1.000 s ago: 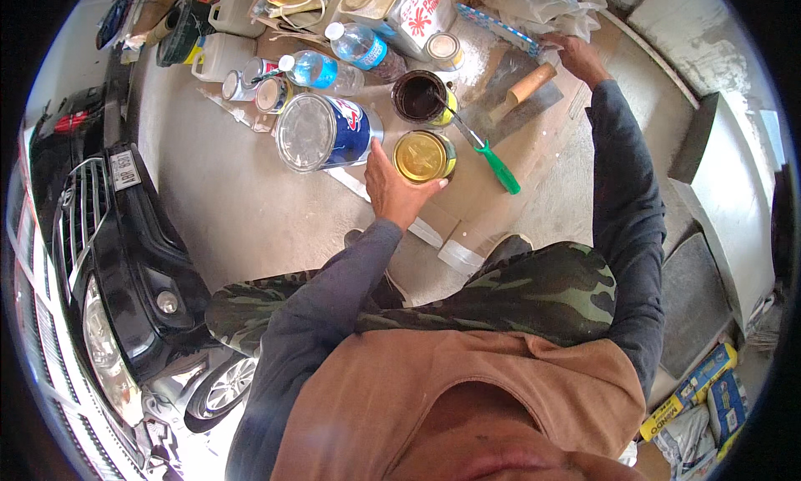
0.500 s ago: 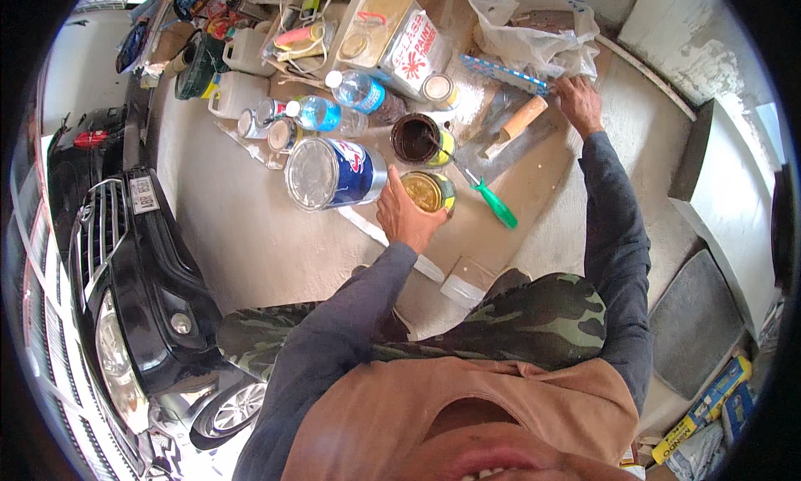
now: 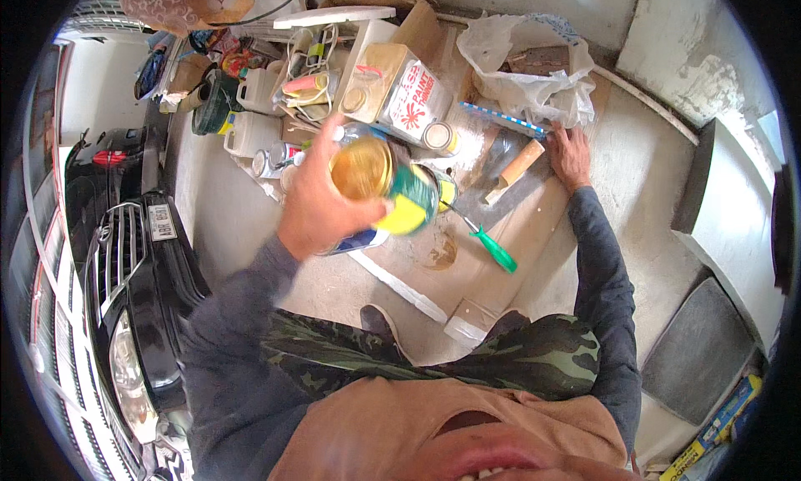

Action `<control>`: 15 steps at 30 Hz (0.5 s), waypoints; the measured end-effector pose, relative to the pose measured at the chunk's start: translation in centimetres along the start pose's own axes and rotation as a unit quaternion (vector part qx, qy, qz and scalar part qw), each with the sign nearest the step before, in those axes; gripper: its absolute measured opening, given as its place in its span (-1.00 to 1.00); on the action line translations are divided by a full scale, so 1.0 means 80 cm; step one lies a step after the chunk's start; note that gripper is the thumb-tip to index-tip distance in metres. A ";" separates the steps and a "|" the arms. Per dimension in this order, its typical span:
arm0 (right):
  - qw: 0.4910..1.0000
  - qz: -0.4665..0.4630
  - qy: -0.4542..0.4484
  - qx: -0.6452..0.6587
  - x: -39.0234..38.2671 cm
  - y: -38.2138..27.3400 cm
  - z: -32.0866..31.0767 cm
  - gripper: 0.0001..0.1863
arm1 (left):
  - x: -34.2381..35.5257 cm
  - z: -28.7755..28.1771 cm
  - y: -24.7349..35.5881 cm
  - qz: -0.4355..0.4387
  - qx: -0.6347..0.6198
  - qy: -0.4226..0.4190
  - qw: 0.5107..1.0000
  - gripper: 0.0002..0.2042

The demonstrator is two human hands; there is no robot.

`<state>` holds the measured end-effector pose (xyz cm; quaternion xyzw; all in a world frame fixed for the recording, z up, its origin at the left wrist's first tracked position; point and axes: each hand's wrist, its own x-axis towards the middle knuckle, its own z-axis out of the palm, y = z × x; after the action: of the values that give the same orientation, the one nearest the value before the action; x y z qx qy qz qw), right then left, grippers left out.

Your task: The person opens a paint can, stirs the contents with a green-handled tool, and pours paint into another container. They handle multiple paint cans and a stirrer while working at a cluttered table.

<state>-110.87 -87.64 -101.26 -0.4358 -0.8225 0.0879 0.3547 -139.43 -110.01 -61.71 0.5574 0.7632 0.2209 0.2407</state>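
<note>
My left hand (image 3: 313, 201) grips a green and yellow can (image 3: 413, 201) with a gold-coloured end, raised above the cardboard and tilted, slightly blurred. Behind it, an open can (image 3: 448, 185) shows only its yellow side; a green-handled tool (image 3: 496, 251) leans out of it. A large blue can (image 3: 360, 241) is mostly covered by my left hand and the held can. At the far right, my right hand (image 3: 570, 160) rests low by the end of a blue-and-white patterned strip (image 3: 505, 120). Its fingertips are hidden. Beside it lies a tan, stick-like piece (image 3: 519, 166).
A rectangular thinner tin (image 3: 400, 89) and a small lidded can (image 3: 439, 137) stand at the back. A translucent plastic bag (image 3: 530, 72) sits behind my right hand. White jugs (image 3: 250, 135) are at left, near a black car (image 3: 158, 289). A brown stain (image 3: 442, 251) marks the cardboard.
My left hand has lifted the green and yellow can off the cardboard and brought it up and leftward, uncovering the brown stain. My right hand stays by the strip. The view has shifted slightly.
</note>
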 end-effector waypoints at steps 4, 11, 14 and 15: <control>1.000 -0.012 -0.001 -0.026 0.001 0.001 -0.001 -0.56 | 0.135 -0.048 0.032 0.113 0.116 0.024 0.987 0.12; 0.998 0.003 -0.044 -0.033 0.000 0.006 0.006 -0.59 | 0.371 -0.023 0.017 0.204 0.330 0.049 0.920 0.14; 0.998 0.015 -0.058 -0.028 -0.001 0.006 0.006 -0.53 | 0.440 0.021 -0.018 0.212 0.428 0.006 0.879 0.26; 0.997 0.016 -0.064 -0.031 0.000 0.007 0.006 -0.53 | 0.458 0.036 -0.032 0.222 0.421 -0.013 0.879 0.26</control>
<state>-110.85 -87.25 -101.88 -0.4527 -0.8391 0.0959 0.2861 -149.19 -75.49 -69.97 0.7640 0.6370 -0.0811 -0.0620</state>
